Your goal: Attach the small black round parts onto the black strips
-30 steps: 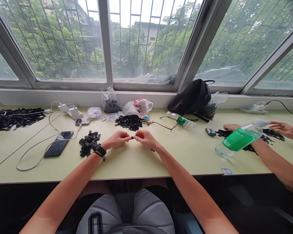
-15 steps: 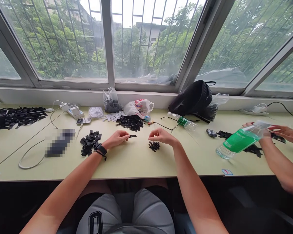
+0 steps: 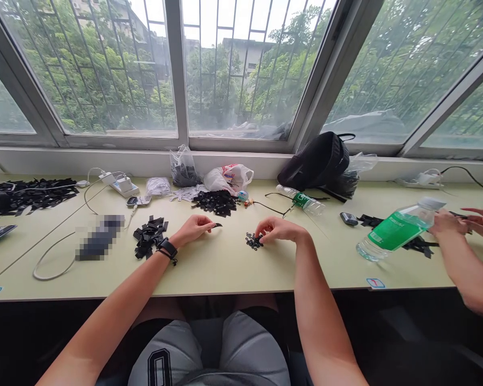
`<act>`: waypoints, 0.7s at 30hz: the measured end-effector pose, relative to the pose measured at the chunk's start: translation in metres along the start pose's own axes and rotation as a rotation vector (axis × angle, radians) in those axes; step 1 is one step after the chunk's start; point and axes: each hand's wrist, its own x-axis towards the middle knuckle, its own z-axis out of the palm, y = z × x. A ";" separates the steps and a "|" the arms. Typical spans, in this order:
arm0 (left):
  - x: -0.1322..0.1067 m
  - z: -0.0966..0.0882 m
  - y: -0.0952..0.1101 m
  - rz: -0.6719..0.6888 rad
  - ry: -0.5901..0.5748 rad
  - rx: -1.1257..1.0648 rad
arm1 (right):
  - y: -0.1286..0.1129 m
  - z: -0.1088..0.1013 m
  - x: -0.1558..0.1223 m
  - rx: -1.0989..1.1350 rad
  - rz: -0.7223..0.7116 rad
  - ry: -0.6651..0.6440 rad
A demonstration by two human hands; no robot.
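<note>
The left hand (image 3: 194, 229) rests near the middle of the worktop (image 3: 225, 273), between its near and far edges. Its grip is narrow, thumb and fingers pinching one end of a black strip (image 3: 217, 225), whose free end points toward the right hand (image 3: 280, 229).

The right hand is over a small cluster of black rings (image 3: 253, 241), well apart from the strip. Its grip is narrow too, fingertips pointing down among the rings at the cluster's right side; I cannot tell whether a ring is held between them.

A pile of black pieces (image 3: 148, 237) lies just left of the left hand, beside the wrist with its black watch (image 3: 168, 247). Beyond both hands, toward the far edge, is a denser black heap (image 3: 214, 202), with a white plastic bag (image 3: 221, 179) behind it. A bottle with a green label (image 3: 301, 201) lies on its side to the right of that heap, in front of a black bag (image 3: 314, 163) at the far edge. Toward the right end, a larger bottle (image 3: 398, 229) appears tilted, near a co-worker's hands (image 3: 451, 222).
</note>
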 end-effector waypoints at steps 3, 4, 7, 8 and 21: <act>-0.001 0.000 0.001 0.006 -0.012 -0.008 | 0.004 0.001 0.002 -0.003 0.021 0.002; -0.001 0.000 0.002 0.007 -0.017 -0.008 | 0.005 0.001 0.003 -0.004 0.027 -0.001; -0.003 0.000 0.004 0.009 -0.027 -0.004 | 0.006 0.002 0.002 0.002 0.047 -0.009; -0.003 0.000 0.005 0.011 -0.026 -0.003 | 0.006 0.002 0.002 0.012 0.051 -0.007; -0.001 0.002 0.005 0.029 0.010 -0.012 | -0.028 0.042 0.038 0.256 -0.183 0.243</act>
